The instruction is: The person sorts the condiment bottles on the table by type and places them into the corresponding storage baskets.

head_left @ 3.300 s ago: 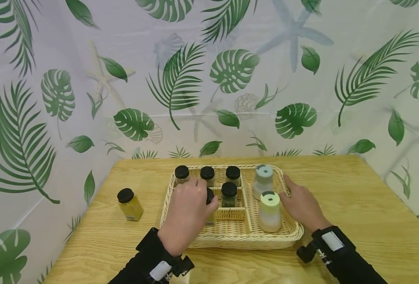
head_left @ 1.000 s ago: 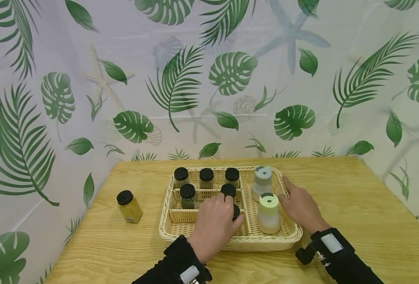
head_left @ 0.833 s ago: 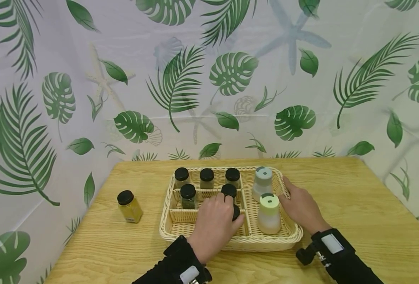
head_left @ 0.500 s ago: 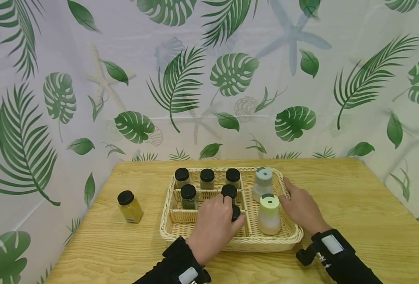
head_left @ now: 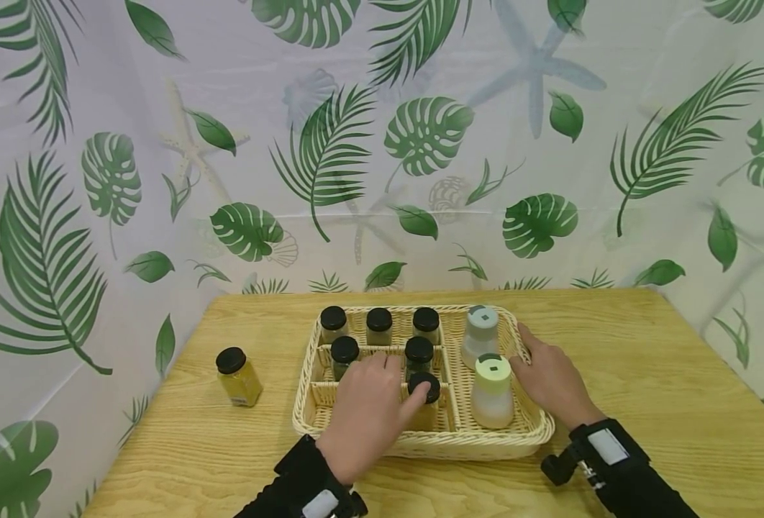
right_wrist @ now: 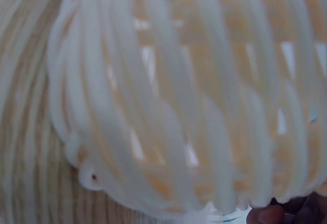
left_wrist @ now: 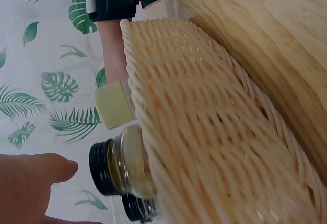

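Note:
A divided wicker basket (head_left: 414,444) stands on the wooden table, holding several black-lidded spice jars and two shakers. My left hand (head_left: 365,417) is over its front compartments, holding nothing, thumb extended. The nearest jar (head_left: 424,392) stands upright in the front row; in the left wrist view a gap separates my thumb (left_wrist: 64,168) from that jar's black lid (left_wrist: 101,168). At the basket's right end my right hand (head_left: 553,378) grips the rim. Its fingertips (right_wrist: 271,215) barely show in the right wrist view, where the weave fills most of the picture.
A yellow-filled jar (head_left: 239,380) with a black lid stands on the table left of the basket. A yellow-capped shaker (head_left: 492,396) and a pale blue-capped shaker (head_left: 481,334) occupy the long right compartment. Behind the table hangs a leaf-patterned cloth (head_left: 356,158).
My left hand brought a jar to the front row right of centre, having left another in the middle row's left. It has now let go and shifted left. The right hand stays put.

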A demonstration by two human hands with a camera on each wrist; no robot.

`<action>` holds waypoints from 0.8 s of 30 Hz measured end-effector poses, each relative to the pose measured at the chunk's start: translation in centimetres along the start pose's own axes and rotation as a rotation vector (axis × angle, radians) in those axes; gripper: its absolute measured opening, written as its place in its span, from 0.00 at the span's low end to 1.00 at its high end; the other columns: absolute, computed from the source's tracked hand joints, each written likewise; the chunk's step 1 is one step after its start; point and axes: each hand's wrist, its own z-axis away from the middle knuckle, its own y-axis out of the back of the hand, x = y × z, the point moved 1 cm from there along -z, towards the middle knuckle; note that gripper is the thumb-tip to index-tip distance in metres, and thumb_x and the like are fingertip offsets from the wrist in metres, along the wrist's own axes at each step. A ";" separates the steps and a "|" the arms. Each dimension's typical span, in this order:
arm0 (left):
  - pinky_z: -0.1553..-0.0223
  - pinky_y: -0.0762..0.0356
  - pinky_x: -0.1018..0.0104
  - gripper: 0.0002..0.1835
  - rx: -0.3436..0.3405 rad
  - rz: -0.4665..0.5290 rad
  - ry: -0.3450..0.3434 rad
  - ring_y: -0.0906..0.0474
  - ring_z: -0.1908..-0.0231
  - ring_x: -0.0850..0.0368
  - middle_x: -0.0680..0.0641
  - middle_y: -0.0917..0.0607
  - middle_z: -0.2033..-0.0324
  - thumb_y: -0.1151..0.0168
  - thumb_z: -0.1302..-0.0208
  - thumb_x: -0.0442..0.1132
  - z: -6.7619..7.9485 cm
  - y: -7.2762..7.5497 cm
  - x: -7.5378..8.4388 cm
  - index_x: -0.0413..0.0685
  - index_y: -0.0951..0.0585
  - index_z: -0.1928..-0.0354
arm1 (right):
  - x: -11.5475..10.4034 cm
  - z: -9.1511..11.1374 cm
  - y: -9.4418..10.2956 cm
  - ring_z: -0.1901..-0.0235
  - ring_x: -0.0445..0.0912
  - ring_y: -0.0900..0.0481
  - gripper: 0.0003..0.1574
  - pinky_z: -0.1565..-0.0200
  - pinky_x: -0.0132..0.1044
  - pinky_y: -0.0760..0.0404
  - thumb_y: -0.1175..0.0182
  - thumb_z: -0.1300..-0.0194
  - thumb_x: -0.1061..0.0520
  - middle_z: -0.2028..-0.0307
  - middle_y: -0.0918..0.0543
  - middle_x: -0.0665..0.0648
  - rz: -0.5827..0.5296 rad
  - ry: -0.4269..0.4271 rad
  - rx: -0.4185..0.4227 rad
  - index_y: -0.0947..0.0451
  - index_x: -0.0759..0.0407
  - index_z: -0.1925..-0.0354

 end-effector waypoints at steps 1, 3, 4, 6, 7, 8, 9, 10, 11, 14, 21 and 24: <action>0.68 0.20 0.59 0.23 0.004 -0.008 0.007 0.17 0.69 0.52 0.46 0.15 0.72 0.36 0.34 0.59 0.1 0.1 -0.3 0.43 0.16 0.67 | 0.0 0.0 0.0 0.87 0.43 0.36 0.43 0.82 0.36 0.36 0.52 0.24 0.52 0.85 0.36 0.51 -0.001 0.000 0.001 0.54 0.65 0.21; 0.68 0.20 0.59 0.23 0.017 -0.023 0.022 0.18 0.70 0.51 0.46 0.15 0.72 0.35 0.35 0.59 0.3 0.4 -0.9 0.43 0.16 0.66 | 0.0 0.0 0.0 0.87 0.43 0.37 0.43 0.82 0.36 0.36 0.52 0.24 0.52 0.85 0.36 0.51 -0.003 -0.001 0.001 0.54 0.65 0.21; 0.68 0.20 0.59 0.23 0.022 -0.034 0.030 0.18 0.70 0.51 0.46 0.15 0.72 0.35 0.35 0.59 0.4 0.6 -1.2 0.43 0.15 0.66 | 0.0 0.0 0.0 0.87 0.43 0.37 0.43 0.82 0.36 0.36 0.52 0.24 0.52 0.85 0.36 0.51 -0.003 -0.002 0.001 0.54 0.65 0.21; 0.68 0.20 0.58 0.22 0.034 -0.039 0.042 0.19 0.71 0.50 0.46 0.17 0.73 0.34 0.35 0.57 0.6 0.9 -1.9 0.42 0.16 0.66 | 0.0 0.0 0.0 0.87 0.43 0.37 0.43 0.82 0.36 0.36 0.52 0.24 0.52 0.85 0.36 0.51 -0.005 -0.006 -0.001 0.54 0.65 0.21; 0.68 0.20 0.58 0.22 0.041 -0.043 0.049 0.20 0.71 0.50 0.46 0.17 0.73 0.34 0.36 0.57 0.6 1.1 -2.3 0.42 0.15 0.66 | -0.1 0.0 0.0 0.87 0.43 0.37 0.43 0.82 0.35 0.36 0.52 0.24 0.52 0.85 0.36 0.51 -0.005 -0.008 -0.003 0.54 0.65 0.21; 0.68 0.20 0.58 0.21 0.049 -0.046 0.057 0.20 0.72 0.50 0.46 0.18 0.73 0.33 0.36 0.56 0.7 1.2 -2.6 0.42 0.15 0.66 | -0.1 0.0 0.0 0.87 0.43 0.36 0.43 0.82 0.35 0.36 0.52 0.24 0.52 0.85 0.36 0.51 -0.005 -0.009 -0.004 0.54 0.65 0.21; 0.69 0.21 0.58 0.20 0.053 -0.043 0.065 0.21 0.73 0.50 0.47 0.19 0.74 0.33 0.36 0.55 0.8 1.4 -3.0 0.42 0.16 0.66 | -0.1 0.1 0.1 0.87 0.43 0.36 0.43 0.82 0.35 0.36 0.52 0.24 0.52 0.85 0.36 0.51 -0.005 -0.010 -0.005 0.55 0.65 0.21; 0.70 0.22 0.58 0.19 0.060 -0.039 0.074 0.22 0.74 0.51 0.48 0.20 0.75 0.33 0.36 0.54 0.9 1.5 -3.4 0.42 0.16 0.67 | -0.1 0.1 0.1 0.87 0.43 0.36 0.43 0.82 0.35 0.36 0.52 0.24 0.52 0.85 0.36 0.51 -0.005 -0.011 -0.005 0.55 0.65 0.21; 0.70 0.22 0.58 0.18 0.067 -0.036 0.082 0.23 0.75 0.51 0.48 0.21 0.76 0.33 0.36 0.52 1.0 1.6 -3.8 0.42 0.16 0.67 | -0.1 0.1 0.1 0.87 0.43 0.36 0.43 0.82 0.35 0.36 0.52 0.24 0.52 0.85 0.36 0.50 -0.005 -0.011 -0.005 0.54 0.65 0.21; 0.72 0.23 0.59 0.16 0.088 -0.041 0.113 0.23 0.76 0.51 0.48 0.21 0.76 0.32 0.37 0.49 1.4 1.9 -4.9 0.41 0.15 0.66 | -0.1 0.1 0.2 0.87 0.43 0.36 0.43 0.82 0.35 0.36 0.52 0.24 0.52 0.86 0.36 0.50 -0.005 -0.007 -0.004 0.54 0.65 0.21; 0.74 0.24 0.58 0.14 0.119 -0.086 0.164 0.23 0.77 0.50 0.45 0.19 0.74 0.32 0.38 0.45 2.2 2.8 -7.8 0.38 0.14 0.66 | 0.0 0.1 0.1 0.87 0.43 0.36 0.43 0.82 0.35 0.36 0.52 0.24 0.51 0.86 0.36 0.50 -0.006 0.007 -0.001 0.54 0.65 0.21; 0.72 0.24 0.55 0.14 0.123 -0.112 0.182 0.21 0.75 0.48 0.43 0.18 0.73 0.31 0.39 0.44 2.8 3.1 -9.0 0.38 0.14 0.66 | 0.1 0.1 0.0 0.87 0.43 0.36 0.43 0.82 0.35 0.36 0.52 0.24 0.52 0.86 0.37 0.50 -0.010 0.009 0.002 0.54 0.65 0.21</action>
